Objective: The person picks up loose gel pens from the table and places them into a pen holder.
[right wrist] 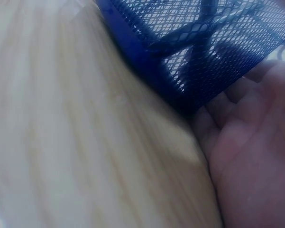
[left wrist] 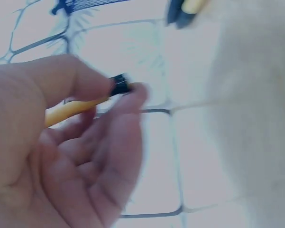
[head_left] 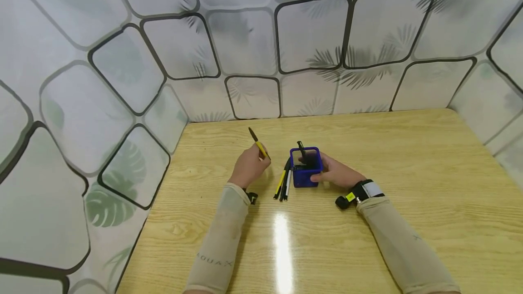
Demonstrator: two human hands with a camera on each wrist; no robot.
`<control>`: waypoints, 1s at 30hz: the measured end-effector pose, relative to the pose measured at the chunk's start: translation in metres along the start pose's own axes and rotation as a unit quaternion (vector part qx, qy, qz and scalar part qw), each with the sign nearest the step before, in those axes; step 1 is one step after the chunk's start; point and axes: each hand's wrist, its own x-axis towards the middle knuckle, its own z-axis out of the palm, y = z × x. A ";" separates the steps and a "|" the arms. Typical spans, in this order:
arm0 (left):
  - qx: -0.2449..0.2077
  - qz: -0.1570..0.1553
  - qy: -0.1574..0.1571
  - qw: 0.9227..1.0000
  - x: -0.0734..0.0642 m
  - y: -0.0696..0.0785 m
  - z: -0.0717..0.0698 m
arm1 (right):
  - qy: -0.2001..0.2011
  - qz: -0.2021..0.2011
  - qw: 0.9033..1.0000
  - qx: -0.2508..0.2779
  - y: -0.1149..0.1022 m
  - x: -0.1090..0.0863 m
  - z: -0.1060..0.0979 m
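My left hand (head_left: 250,165) pinches a yellow pen with a black end (head_left: 260,147) between thumb and fingertips, above the table left of the holder. In the left wrist view the pen's yellow barrel (left wrist: 73,110) runs across the palm, and its black tip shows past the thumb. My right hand (head_left: 338,173) grips a blue mesh pen holder (head_left: 305,178) from its right side, thumb on the front and fingers behind. A black pen-like thing (head_left: 301,147) sticks up out of the holder, and dark shapes show through the mesh (right wrist: 242,59) in the right wrist view.
Several pens (head_left: 283,183), yellow, black and white, lie side by side on the wooden table (head_left: 408,162), just left of the holder. Patterned wall covering (head_left: 253,96) rises behind the table's back edge and along the left.
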 end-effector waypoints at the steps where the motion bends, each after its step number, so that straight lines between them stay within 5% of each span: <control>1: -0.009 0.012 0.021 1.000 0.000 0.001 -0.002 | 0.000 -0.001 1.000 -0.001 0.000 0.000 0.000; 7: -0.075 0.093 0.119 0.986 -0.005 0.018 -0.017 | -0.006 -0.002 1.000 0.008 -0.002 -0.001 0.001; 15: -0.116 0.183 0.188 0.958 -0.013 0.030 -0.026 | -0.001 -0.013 1.000 0.001 0.001 -0.001 0.001; 25: -0.111 0.282 0.202 0.932 -0.015 0.031 -0.030 | -0.002 -0.014 1.000 -0.001 0.003 0.001 -0.002; 30: -0.103 0.310 0.191 0.926 -0.015 0.030 -0.030 | 0.002 -0.005 1.000 0.000 0.004 0.002 -0.002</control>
